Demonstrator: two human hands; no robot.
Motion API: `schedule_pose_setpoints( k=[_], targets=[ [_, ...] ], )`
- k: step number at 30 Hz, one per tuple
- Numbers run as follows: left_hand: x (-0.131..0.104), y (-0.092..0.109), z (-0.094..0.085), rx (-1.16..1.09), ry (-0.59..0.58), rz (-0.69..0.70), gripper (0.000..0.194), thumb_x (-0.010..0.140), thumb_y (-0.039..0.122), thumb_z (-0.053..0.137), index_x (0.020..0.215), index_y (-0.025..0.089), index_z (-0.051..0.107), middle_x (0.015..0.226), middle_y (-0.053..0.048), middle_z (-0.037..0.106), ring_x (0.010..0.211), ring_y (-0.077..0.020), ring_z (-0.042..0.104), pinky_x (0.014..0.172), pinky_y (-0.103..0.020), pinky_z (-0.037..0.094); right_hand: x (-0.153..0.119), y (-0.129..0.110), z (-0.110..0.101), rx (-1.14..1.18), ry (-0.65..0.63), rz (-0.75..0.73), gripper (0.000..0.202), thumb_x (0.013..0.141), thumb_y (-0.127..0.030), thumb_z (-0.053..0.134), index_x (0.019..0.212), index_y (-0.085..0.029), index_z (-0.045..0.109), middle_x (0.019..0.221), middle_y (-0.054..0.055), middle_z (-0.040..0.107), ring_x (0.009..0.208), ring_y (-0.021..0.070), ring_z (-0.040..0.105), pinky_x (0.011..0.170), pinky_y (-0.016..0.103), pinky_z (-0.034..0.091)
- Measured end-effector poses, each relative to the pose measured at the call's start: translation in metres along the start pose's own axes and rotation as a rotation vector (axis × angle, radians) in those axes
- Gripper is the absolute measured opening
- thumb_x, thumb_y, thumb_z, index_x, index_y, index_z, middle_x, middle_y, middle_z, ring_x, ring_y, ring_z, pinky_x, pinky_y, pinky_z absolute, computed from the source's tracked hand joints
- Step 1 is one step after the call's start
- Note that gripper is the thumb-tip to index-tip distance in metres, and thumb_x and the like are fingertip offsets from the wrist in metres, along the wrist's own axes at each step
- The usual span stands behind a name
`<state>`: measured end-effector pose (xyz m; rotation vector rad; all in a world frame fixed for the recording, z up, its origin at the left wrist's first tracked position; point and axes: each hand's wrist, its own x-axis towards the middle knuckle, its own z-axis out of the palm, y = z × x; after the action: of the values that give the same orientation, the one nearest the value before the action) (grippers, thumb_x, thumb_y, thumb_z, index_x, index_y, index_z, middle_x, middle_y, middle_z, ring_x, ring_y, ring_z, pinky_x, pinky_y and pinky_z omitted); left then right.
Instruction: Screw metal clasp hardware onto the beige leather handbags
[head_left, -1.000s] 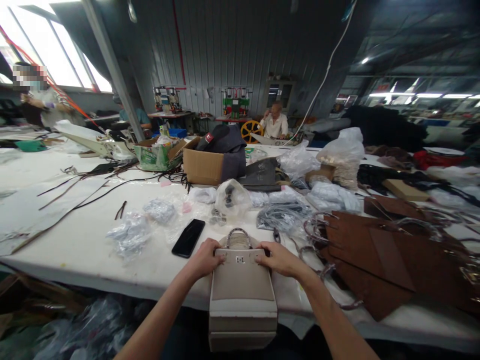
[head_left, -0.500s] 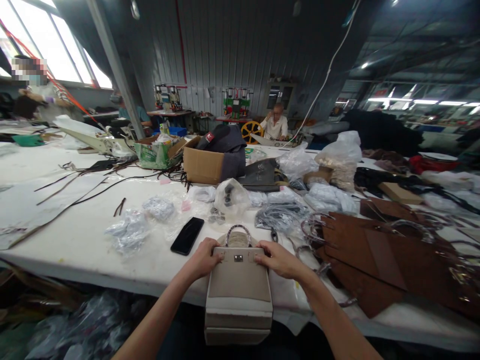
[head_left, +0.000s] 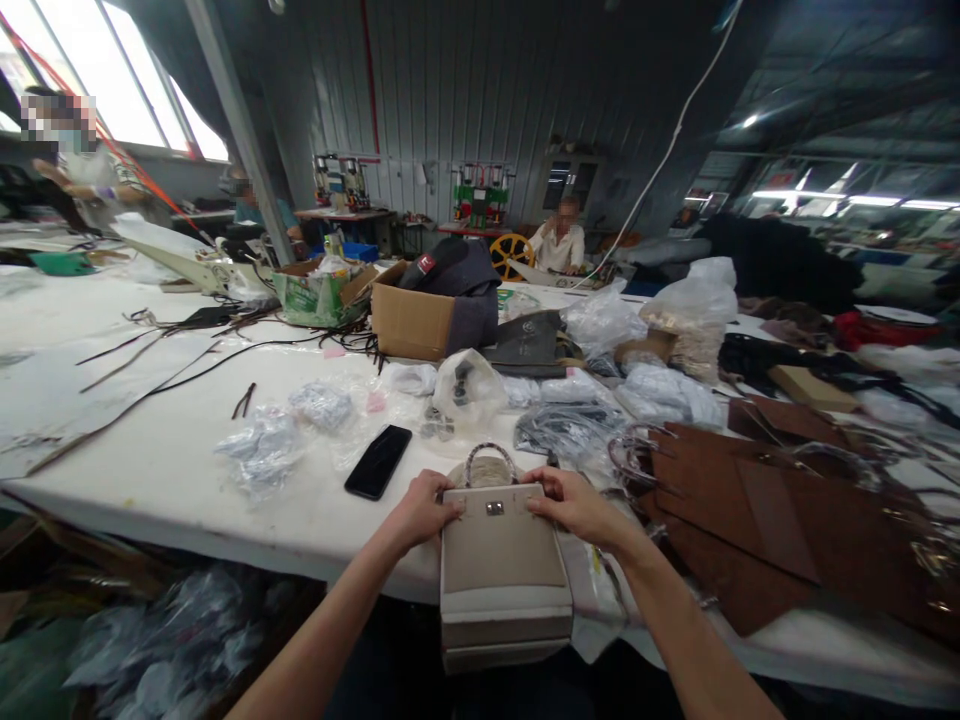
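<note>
A beige handbag [head_left: 504,555] with a metal clasp [head_left: 495,509] is tilted over the near edge of the white table, its base toward me. Its top handle [head_left: 489,452] stands up in an arch, wrapped in something patterned or clear. My left hand [head_left: 429,508] is closed on the bag's upper left corner, thumb on the front face. At the upper right corner my right hand [head_left: 571,505] grips in the same way. The fingers behind the bag are partly hidden. A black phone [head_left: 379,462] lies to the left of my left hand.
Brown handbags [head_left: 742,510] lie stacked on the right. Crumpled plastic wrapping [head_left: 261,448] and bagged parts [head_left: 566,430] are spread over the white table [head_left: 150,440]. Farther back stands a cardboard box [head_left: 411,318] with dark cloth. A person [head_left: 559,242] sits beyond the table.
The handbag and both hands have shifted slightly to the right in view, and the bag is turned a little. Both hands keep hold of its top corners. The camera view has also shifted slightly.
</note>
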<state>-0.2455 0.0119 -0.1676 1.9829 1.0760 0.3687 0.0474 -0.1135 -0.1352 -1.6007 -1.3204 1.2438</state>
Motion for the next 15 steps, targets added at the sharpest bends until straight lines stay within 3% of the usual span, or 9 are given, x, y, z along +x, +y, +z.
schedule_pose_setpoints(
  k=[4,9,15],
  targets=[
    [0.0,0.004,0.006,0.056,0.028,0.011,0.03,0.085,0.025,0.077,0.114,0.016,0.081,0.126,-0.017,0.071,0.126,-0.0332,0.063,0.116,-0.044,0.048,-0.003,-0.007,0.002,-0.24,0.1,-0.007,0.034,0.081,-0.033,0.072,0.11,-0.016,0.077,0.098,0.009,0.081,0.088,0.0254,0.071,0.079,0.035,0.05],
    [-0.004,0.009,0.006,0.116,0.058,0.043,0.025,0.088,0.027,0.074,0.11,0.018,0.081,0.134,-0.017,0.066,0.132,-0.036,0.058,0.121,-0.048,0.044,-0.009,-0.019,0.007,-0.385,0.187,-0.101,0.03,0.087,-0.028,0.068,0.114,-0.021,0.08,0.108,0.007,0.082,0.097,0.0263,0.071,0.087,0.036,0.05],
    [0.008,0.019,0.008,0.13,-0.008,0.019,0.017,0.084,0.018,0.072,0.098,0.014,0.08,0.14,-0.021,0.062,0.136,-0.0372,0.057,0.122,-0.046,0.044,-0.004,-0.001,0.007,-0.49,0.22,-0.035,0.034,0.086,-0.028,0.073,0.119,-0.022,0.081,0.124,0.01,0.077,0.108,0.0279,0.07,0.097,0.038,0.05]
  ],
)
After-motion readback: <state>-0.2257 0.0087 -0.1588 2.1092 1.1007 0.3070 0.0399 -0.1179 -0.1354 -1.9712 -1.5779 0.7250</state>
